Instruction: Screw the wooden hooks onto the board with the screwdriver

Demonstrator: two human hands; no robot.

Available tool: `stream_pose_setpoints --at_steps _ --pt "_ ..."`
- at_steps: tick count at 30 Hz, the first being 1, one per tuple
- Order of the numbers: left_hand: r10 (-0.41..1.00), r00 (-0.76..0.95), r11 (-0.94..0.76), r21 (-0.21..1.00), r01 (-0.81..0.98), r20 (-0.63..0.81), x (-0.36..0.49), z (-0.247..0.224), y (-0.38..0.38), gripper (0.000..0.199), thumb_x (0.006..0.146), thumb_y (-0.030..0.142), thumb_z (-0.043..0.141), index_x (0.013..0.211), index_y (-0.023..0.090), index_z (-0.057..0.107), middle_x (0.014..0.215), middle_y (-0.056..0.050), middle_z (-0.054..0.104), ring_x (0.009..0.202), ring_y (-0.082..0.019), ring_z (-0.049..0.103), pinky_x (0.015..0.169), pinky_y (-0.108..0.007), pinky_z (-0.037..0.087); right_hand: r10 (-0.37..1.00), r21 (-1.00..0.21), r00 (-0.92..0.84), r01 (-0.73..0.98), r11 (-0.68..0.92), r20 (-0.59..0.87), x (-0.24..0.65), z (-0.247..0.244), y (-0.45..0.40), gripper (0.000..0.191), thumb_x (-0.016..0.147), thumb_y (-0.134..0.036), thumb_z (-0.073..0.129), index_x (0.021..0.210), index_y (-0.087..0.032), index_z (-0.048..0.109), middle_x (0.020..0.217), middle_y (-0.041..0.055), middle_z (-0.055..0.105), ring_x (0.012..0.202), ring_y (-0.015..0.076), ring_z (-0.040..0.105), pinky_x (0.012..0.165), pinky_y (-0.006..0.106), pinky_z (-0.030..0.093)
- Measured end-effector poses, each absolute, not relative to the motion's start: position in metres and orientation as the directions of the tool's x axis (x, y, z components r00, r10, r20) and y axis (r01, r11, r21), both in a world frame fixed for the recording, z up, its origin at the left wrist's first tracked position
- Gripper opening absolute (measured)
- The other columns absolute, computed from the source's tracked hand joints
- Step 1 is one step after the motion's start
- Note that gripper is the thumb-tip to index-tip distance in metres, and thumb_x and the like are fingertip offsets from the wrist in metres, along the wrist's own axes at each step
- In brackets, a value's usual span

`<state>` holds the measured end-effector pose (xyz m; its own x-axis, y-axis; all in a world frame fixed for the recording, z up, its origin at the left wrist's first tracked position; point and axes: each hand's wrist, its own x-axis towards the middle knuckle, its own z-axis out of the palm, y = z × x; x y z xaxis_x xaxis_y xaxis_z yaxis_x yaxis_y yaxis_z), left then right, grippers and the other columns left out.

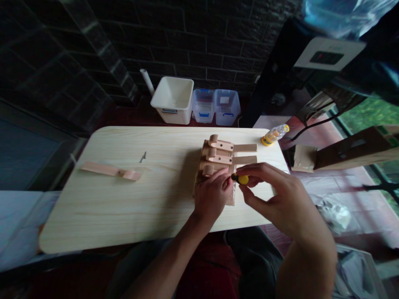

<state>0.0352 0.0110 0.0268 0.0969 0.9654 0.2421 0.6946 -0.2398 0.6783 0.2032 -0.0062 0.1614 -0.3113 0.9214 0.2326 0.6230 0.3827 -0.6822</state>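
A wooden rack lies near the table's right end, with curled wooden hooks along it. Two of these show dark screw heads, and flat wooden strips stick out to their right. Over the nearest curled hook, my left hand rests with its fingers closed together; what they pinch is hidden. My right hand grips a yellow and black screwdriver by the handle, thumb and fingers around it. The screwdriver's tip end is at my left fingertips and cannot be seen.
On the table's left lie a loose wooden hook piece and small dark screws. A clear bottle with yellow ends lies at the back right corner. Behind the table stand a white bin and two clear plastic boxes.
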Motion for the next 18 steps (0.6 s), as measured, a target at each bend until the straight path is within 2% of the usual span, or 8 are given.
stream_pose_setpoints --at_steps 6,14,18 --pt "0.973 0.099 -0.217 0.686 0.695 0.207 0.0362 0.0275 0.0113 0.026 0.098 0.011 0.073 0.114 0.027 0.087 0.134 -0.004 0.086 0.111 -0.023 0.086 0.1 -0.034 0.068 0.926 -0.672 -0.284 0.637 0.377 0.25 0.203 0.1622 -0.0039 0.025 0.093 -0.008 0.071 0.112 -0.024 0.078 0.1 0.0008 0.083 0.084 0.0138 0.08 0.074 0.022 0.065" --pt "0.971 0.108 -0.228 0.685 0.692 0.214 0.0358 0.0314 0.0123 0.025 0.1 0.012 0.071 0.114 0.026 0.086 0.133 -0.004 0.086 0.114 -0.024 0.086 0.1 -0.033 0.068 0.95 -0.756 -0.234 0.578 0.307 0.207 0.201 0.1578 -0.0022 0.019 0.093 -0.009 0.073 0.105 -0.023 0.073 0.1 0.0016 0.081 0.084 0.0143 0.081 0.067 0.022 0.063" --pt "0.972 0.107 -0.224 0.678 0.7 0.212 0.0355 0.0337 0.0126 0.022 0.102 0.015 0.07 0.112 0.025 0.086 0.13 -0.005 0.087 0.112 -0.025 0.087 0.098 -0.035 0.069 0.951 -0.757 -0.244 0.58 0.3 0.19 0.2003 0.1599 -0.0036 0.021 0.092 -0.01 0.072 0.107 -0.024 0.073 0.102 0.0016 0.08 0.085 0.0142 0.08 0.069 0.022 0.064"
